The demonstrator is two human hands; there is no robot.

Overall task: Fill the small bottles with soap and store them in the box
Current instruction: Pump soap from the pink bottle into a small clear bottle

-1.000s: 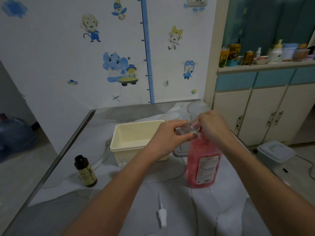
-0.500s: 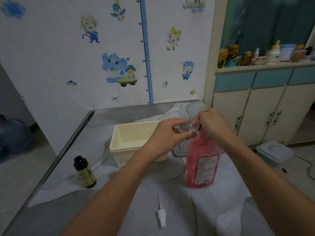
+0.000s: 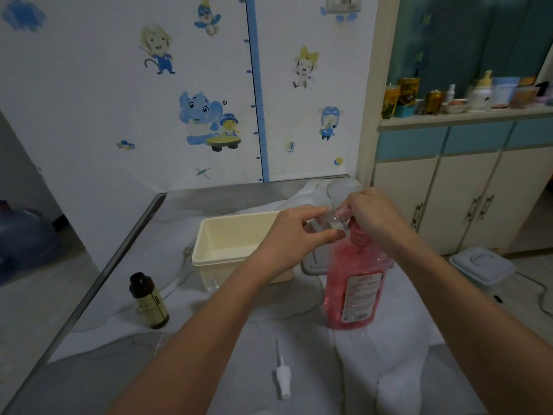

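While it is pinched between the curled fingers and thumb of the left hand (image 3: 294,238), the small bottle (image 3: 326,223) sits clear and tilted, its mouth up against the spout of the pump head (image 3: 357,235). The right hand (image 3: 374,217) is folded over that pump head from above, fingers bent round it. Under the right hand stands the pink soap bottle (image 3: 356,283), upright on the cloth.

This looks like the filling step: soap being pumped into the first small bottle. Whether any has gone in I cannot tell; the glare hides it. The next move calls for a steady press from the right hand while the left keeps the mouth square to the spout, or soap will run down the outside.

Just beyond the left hand lies the cream box (image 3: 227,244), open. Between the two forearms, nearer the body, lies a white spray cap (image 3: 283,375), likely this bottle's. Well left of the left forearm stands a brown bottle (image 3: 148,301).

Against the earlier frames almost nothing differs: both hands keep the same grip and place.
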